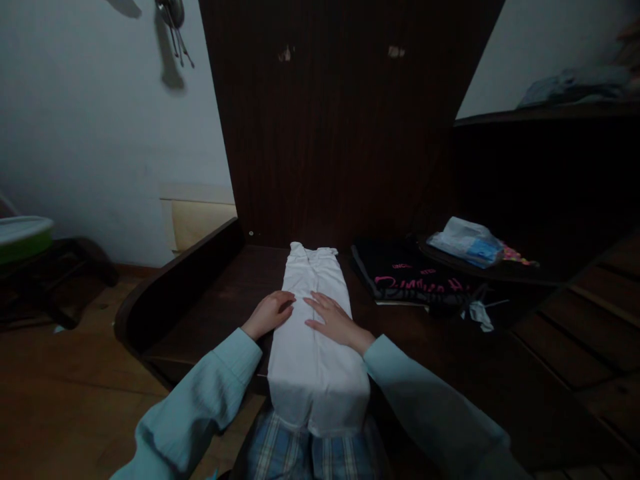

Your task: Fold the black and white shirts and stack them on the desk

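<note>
A white garment [317,367] is laid lengthwise on the dark wooden bench [210,307], and its long axis is pointed straight away from the person, toward the tall wooden panel [340,147]. Its near end is extended past the front edge of the bench, above the plaid cloth [280,453] on the person's lap. The garment is touched by both hands at about its middle, so one part of it lies beyond the fingertips and one part on the near side. By the left hand [270,313] only the left border is reached; by the right hand [337,322] the top is covered farther inward, with the fingers spread loosely and nothing clenched. Whether some cloth is pinched under the left fingers cannot be told. Well to the right of the garment, a black folded cloth with pink letters [400,270] is seen.
</note>
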{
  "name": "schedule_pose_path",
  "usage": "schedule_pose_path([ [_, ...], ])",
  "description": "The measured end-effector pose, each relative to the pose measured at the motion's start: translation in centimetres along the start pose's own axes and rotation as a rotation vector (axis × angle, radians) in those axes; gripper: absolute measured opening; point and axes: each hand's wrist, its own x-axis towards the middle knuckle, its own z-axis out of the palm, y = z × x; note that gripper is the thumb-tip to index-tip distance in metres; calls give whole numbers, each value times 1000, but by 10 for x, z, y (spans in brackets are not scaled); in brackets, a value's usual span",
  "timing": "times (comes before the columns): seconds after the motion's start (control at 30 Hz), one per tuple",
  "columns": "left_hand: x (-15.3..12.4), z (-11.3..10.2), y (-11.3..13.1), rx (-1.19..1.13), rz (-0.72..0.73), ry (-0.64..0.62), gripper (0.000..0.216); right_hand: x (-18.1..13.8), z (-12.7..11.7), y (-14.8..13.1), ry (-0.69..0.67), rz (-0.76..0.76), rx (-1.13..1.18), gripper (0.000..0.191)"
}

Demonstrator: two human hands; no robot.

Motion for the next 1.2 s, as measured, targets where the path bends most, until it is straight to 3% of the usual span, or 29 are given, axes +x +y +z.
schedule_pose_path([
  [0.07,1,-1,0,5,12,-8,27,-5,2,-1,-113,-15,-56,54],
  [0.17,1,-2,3,-4,14,13,28,1,0,7,-170,-1,-100,57],
  [0.3,1,-5,8,-30,4,76,29,19,-3,22,-173,35,-135,59],
  [0.5,0,-5,7,-25,11,18,25,42,-2,41,-136,45,-133,59],
  [0.63,0,0,0,37,11,-56,32,52,3,48,12,52,-78,52],
  [0.77,-1,3,-3,157,-75,-191,46,50,8,50,329,-9,62,33],
  [0.83,-1,2,-1,207,-121,-259,50,42,8,48,467,-31,159,28],
  [0.9,0,0,0,244,-140,-298,52,29,6,42,522,-41,222,26],
  [1.03,5,-3,-2,284,-165,-304,52,-12,-6,26,478,-69,247,26],
  [1.2,10,-1,-10,261,-146,-292,52,-91,-9,-10,433,-22,236,31],
])
